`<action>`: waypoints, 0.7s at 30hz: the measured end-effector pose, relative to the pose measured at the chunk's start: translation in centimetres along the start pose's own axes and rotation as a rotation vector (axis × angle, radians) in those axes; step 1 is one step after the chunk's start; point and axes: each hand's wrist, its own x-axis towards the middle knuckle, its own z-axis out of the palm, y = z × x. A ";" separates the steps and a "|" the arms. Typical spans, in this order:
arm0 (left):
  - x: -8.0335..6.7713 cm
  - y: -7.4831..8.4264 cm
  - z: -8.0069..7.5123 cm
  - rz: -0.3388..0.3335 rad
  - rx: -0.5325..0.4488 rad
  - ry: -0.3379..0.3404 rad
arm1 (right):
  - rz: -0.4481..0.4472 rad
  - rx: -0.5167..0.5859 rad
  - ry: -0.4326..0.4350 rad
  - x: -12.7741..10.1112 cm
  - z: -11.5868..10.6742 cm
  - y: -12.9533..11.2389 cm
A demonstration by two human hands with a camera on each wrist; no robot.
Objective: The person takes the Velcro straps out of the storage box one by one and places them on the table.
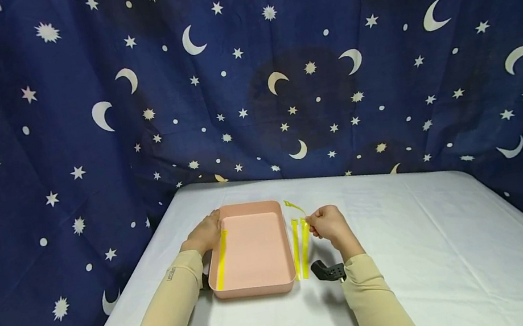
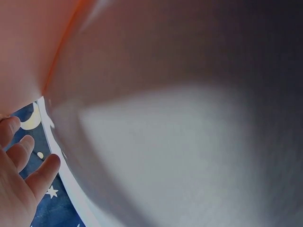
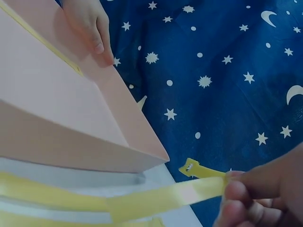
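My left hand (image 1: 207, 232) rests spread on the one pink tray (image 1: 254, 245), my right hand (image 1: 329, 225) pinches one of three yellow strips (image 1: 304, 239), all lengthwise front-to-back.

Shallow pink rectangular tray (image 1: 254, 245) flat on the white table, one yellow strip (image 1: 221, 260) along its left rim, two yellow strips (image 1: 301, 246) lying just beside its right wall
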 end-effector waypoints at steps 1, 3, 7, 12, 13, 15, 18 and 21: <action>0.0 0.0 0.0 0.004 -0.002 0.001 | 0.001 -0.003 0.007 0.0 0.0 0.0; -0.1 0.0 -0.1 0.009 -0.006 0.003 | 0.005 -0.017 0.022 0.0 -0.2 0.2; -0.2 0.1 -0.1 0.010 -0.011 0.003 | 0.019 -0.040 0.053 0.0 -0.5 0.5; -0.3 0.2 -0.1 0.011 -0.018 -0.001 | 0.032 -0.083 0.084 -0.1 -0.8 0.8; -0.4 0.2 -0.1 0.011 -0.019 -0.001 | 0.036 -0.093 0.090 -0.1 -0.9 0.9; -0.4 0.1 -0.1 0.012 -0.020 -0.002 | 0.047 -0.108 0.102 -0.2 -1.0 0.9; -0.3 0.1 -0.1 0.013 -0.018 -0.003 | 0.055 -0.130 0.118 -0.2 -1.1 1.0; -0.4 0.3 -0.1 0.011 -0.021 -0.006 | 0.059 -0.149 0.126 -0.2 -1.3 1.2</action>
